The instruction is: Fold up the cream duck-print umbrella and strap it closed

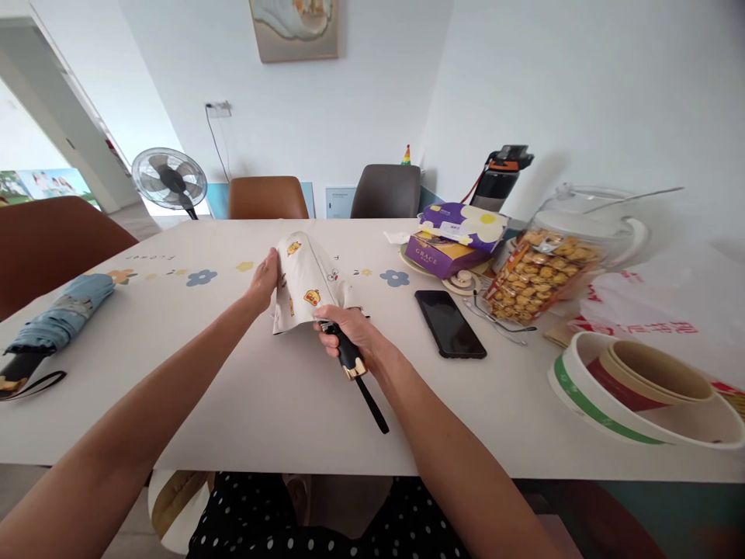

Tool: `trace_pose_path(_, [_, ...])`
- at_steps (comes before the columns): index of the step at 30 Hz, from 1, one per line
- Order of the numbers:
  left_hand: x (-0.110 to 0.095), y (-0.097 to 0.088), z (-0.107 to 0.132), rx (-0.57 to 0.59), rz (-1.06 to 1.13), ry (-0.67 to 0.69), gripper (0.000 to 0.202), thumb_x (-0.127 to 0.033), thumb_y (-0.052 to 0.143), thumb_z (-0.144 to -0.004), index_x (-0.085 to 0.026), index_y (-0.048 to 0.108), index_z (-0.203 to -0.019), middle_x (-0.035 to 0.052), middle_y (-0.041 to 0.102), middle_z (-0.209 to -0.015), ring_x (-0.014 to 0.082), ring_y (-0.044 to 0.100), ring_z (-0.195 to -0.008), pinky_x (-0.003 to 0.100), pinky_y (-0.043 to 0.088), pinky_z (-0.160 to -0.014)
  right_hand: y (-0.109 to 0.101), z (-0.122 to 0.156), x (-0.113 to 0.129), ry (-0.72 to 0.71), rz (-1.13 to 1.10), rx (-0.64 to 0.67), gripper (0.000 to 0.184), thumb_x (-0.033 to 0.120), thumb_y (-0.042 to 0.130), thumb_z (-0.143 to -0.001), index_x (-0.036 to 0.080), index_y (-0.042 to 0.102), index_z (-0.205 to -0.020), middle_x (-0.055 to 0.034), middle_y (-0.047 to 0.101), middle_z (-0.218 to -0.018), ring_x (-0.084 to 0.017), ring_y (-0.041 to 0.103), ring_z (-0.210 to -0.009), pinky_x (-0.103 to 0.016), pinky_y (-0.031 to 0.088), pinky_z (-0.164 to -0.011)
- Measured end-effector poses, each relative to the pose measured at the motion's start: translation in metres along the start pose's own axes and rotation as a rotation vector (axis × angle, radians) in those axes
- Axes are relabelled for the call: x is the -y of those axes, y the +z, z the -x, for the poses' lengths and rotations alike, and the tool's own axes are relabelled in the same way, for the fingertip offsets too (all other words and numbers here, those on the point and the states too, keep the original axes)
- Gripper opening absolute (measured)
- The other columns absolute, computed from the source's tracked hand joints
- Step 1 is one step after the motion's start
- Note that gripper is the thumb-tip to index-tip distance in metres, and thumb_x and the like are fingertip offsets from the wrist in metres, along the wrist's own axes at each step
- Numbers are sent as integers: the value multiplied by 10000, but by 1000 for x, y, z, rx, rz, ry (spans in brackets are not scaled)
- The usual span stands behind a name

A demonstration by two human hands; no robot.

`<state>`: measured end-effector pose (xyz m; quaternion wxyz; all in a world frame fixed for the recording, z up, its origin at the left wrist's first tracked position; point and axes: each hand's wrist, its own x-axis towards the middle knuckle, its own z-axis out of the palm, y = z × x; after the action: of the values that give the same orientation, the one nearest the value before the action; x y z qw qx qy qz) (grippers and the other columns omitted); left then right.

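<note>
Umbrella (314, 293) is pointing toward the bench's (233, 404) far edge, my right hand (352, 332) gripping its handle (350, 352), my left hand (266, 279), closure unclear, seemingly steadying its canopy (303, 270).

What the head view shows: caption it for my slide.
Left hand against a white patterned umbrella, right hand around its black handle.

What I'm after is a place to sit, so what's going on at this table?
A person is handling a cream, cartoon-print umbrella at the table. The right hand grips its black handle, while the left hand is against the side of the canopy, its fingers partly hidden. The umbrella is not spread open. A blue umbrella lies untouched at the left, and a phone lies to the right.
</note>
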<state>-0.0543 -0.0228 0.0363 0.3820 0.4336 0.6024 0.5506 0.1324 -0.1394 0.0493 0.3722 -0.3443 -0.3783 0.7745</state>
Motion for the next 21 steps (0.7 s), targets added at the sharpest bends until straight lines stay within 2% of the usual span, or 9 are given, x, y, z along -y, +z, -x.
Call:
trace_pose_path(5, [12,-6,6,-47,-85,120,394,-535,460,-792,-182,444,-617,-16,430,-599,105,380,-545,230,305,-486,-2,1,1,9,-70,67,213,272,667,-689,151,497,-733,20,511,-684,-27,352,-403,-169,325,-332])
trace_pose_path(10, [22,-14,6,-134,-154,158,408,-503,504,-771,-194,336,-564,-46,293,-542,93,286,-519,233,241,-470,1,3,1,32,-51,54,205,255,662,-680,146,494,-723,17,513,-662,-31,365,-399,-172,335,-330])
trace_pose_path(13, [26,-19,6,-140,-216,112,313,-423,551,-749,-190,412,-592,-29,390,-573,105,343,-540,238,270,-490,0,0,-1,32,5,-18,195,245,658,-669,145,499,-722,15,512,-637,-44,386,-394,-187,355,-327])
trace_pose_path(16, [23,-20,13,-203,-216,106,124,-279,573,-720,-191,486,-736,5,506,-737,118,432,-596,242,338,-532,-2,-5,-4,-14,49,-83,187,253,649,-670,141,505,-715,10,512,-627,-54,402,-386,-200,369,-318])
trace_pose_path(19, [10,-12,37,-259,-128,260,90,-211,513,-741,-204,488,-827,12,530,-806,124,486,-653,245,397,-587,-4,-9,-8,-69,100,-170,171,247,635,-675,144,502,-701,9,503,-604,-68,416,-374,-215,377,-301])
trace_pose_path(21, [-2,-1,61,-140,-67,354,78,-233,464,-787,-202,502,-846,19,555,-828,126,512,-674,248,422,-619,-3,-11,-9,-96,145,-242,142,227,614,-681,151,496,-704,9,500,-592,-77,420,-360,-228,380,-289])
